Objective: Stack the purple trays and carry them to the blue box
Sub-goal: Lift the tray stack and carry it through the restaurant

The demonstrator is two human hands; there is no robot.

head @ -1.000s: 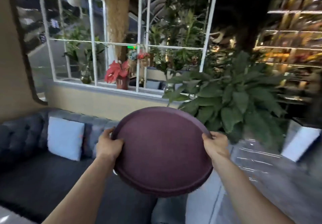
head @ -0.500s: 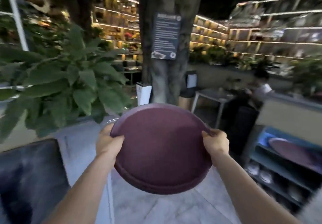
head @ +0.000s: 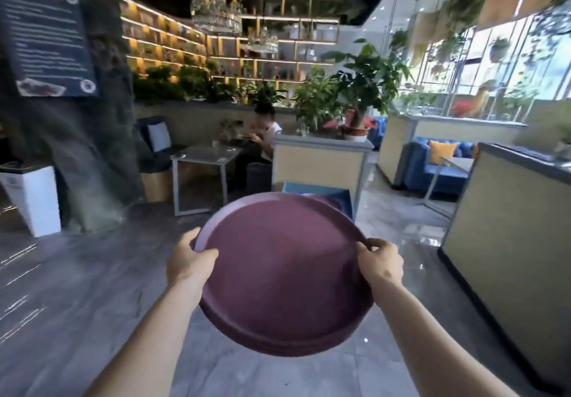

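Observation:
A stack of round purple trays [head: 284,276] is held level in front of me at chest height. My left hand [head: 188,260] grips the stack's left rim and my right hand [head: 381,262] grips the right rim, thumbs on top. Straight ahead, just past the far rim, the blue box [head: 341,197] stands on the floor against a beige planter counter. Another purple tray [head: 332,203] lies in it, mostly hidden behind the stack I hold.
A beige planter counter [head: 321,161] rises behind the box. A second beige counter [head: 500,236] flanks the right. A tree trunk [head: 71,149] and white bin [head: 34,199] stand left. A person [head: 264,137] sits at a grey table [head: 204,165]. Grey tiled floor stretches ahead.
My view has swung right, from the sofa and window, past the tree trunk, to face the blue box. The tray stack stays gripped in both hands.

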